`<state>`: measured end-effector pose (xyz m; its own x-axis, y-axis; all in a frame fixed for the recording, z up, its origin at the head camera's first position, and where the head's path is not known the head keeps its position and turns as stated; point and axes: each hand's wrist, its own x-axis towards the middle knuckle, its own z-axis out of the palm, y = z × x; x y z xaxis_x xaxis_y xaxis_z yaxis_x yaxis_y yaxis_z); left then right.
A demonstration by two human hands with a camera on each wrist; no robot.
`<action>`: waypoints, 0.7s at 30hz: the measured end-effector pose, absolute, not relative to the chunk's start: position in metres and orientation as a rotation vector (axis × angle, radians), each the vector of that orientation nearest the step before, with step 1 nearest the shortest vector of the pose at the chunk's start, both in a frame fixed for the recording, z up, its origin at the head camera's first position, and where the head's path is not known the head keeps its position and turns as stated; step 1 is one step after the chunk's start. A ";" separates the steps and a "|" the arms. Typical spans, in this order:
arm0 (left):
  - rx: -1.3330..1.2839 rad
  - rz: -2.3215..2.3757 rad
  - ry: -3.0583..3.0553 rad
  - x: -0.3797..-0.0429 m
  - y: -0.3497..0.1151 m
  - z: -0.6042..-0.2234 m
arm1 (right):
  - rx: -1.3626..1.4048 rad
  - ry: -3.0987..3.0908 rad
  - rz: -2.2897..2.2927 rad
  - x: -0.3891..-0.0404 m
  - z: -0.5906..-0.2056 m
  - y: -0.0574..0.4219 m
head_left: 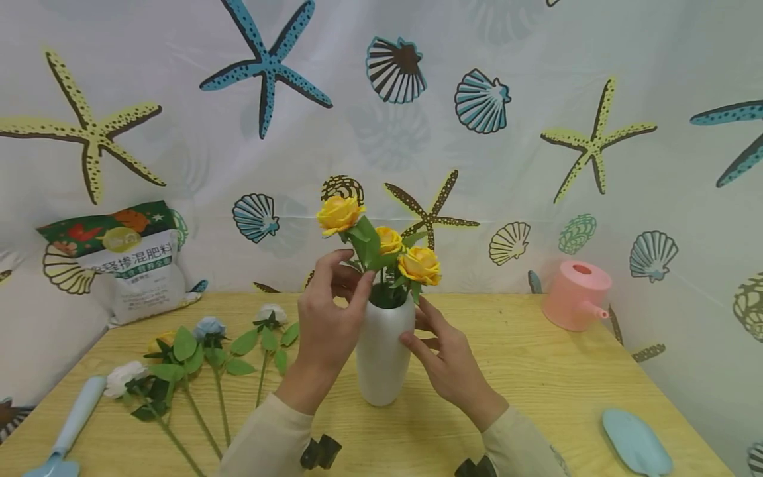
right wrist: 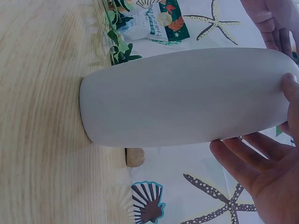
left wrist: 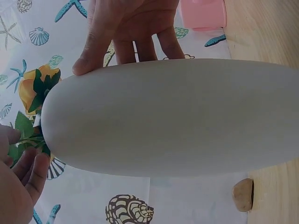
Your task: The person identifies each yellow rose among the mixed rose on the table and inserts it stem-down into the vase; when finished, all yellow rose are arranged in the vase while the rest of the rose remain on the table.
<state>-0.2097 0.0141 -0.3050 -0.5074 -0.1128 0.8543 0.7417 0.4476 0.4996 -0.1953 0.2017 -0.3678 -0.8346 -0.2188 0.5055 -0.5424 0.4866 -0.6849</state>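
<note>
A white vase point(head_left: 381, 361) stands upright at the middle of the wooden table point(head_left: 536, 391). Three yellow roses point(head_left: 393, 248) with green leaves rise from its mouth. My left hand point(head_left: 352, 275) is at the vase's mouth, and its thumb and fingers pinch a rose stem among the leaves. In the left wrist view the left hand point(left wrist: 25, 161) curls by the leaves beside the vase point(left wrist: 173, 116). My right hand point(head_left: 417, 324) touches the vase's right side with its thumb in front and straight fingers behind. The right wrist view shows the right hand point(right wrist: 261, 140) spread against the vase point(right wrist: 187, 98).
Several loose flowers point(head_left: 197, 358) lie on the table's left part, with a blue trowel point(head_left: 65, 430) at the front left. A fertiliser bag point(head_left: 128, 265) leans at the back left. A pink watering can point(head_left: 575, 295) stands back right, a blue tool point(head_left: 634, 440) front right.
</note>
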 end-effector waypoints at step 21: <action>-0.541 -1.160 -1.960 -0.208 -0.003 -0.324 | 0.637 -2.380 1.284 -0.194 -0.366 0.200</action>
